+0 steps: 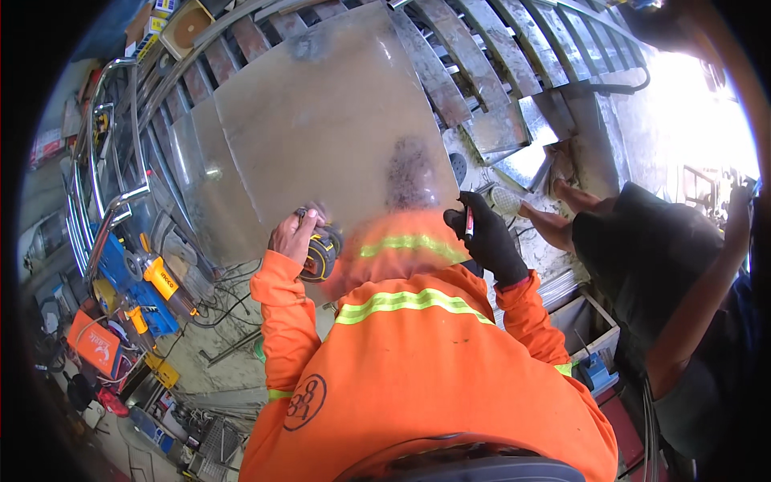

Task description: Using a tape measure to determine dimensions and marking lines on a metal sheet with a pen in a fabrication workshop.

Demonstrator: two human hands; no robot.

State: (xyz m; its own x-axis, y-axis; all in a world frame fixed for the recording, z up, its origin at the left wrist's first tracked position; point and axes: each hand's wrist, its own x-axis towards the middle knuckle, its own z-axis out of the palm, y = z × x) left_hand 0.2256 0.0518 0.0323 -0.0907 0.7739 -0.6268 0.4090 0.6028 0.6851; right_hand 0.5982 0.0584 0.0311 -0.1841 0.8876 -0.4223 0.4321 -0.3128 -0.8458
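Nearest the camera, orange sleeves with reflective bands are coming up from the lower edge, both hands raised in front of the chest. The left hand (293, 235), bare, is wrapping its grip closed round a yellow and black tape measure (321, 253), holding the case close to the lower edge of the sheet, seemingly so the blade can be drawn over the metal. The right hand (486, 237), in a black glove, is pinching a slim red and white marker (469, 222) upright between the fingers, tip kept free for marking. Just beyond the hands, the large steel sheet (321, 120) is lying flat on the surface, dull grey-brown, smudged with dark patches and faintly mirroring the person. Further off, curved metal bars (482, 56) are fanning out behind it, and a second person (642, 265) is standing at the right
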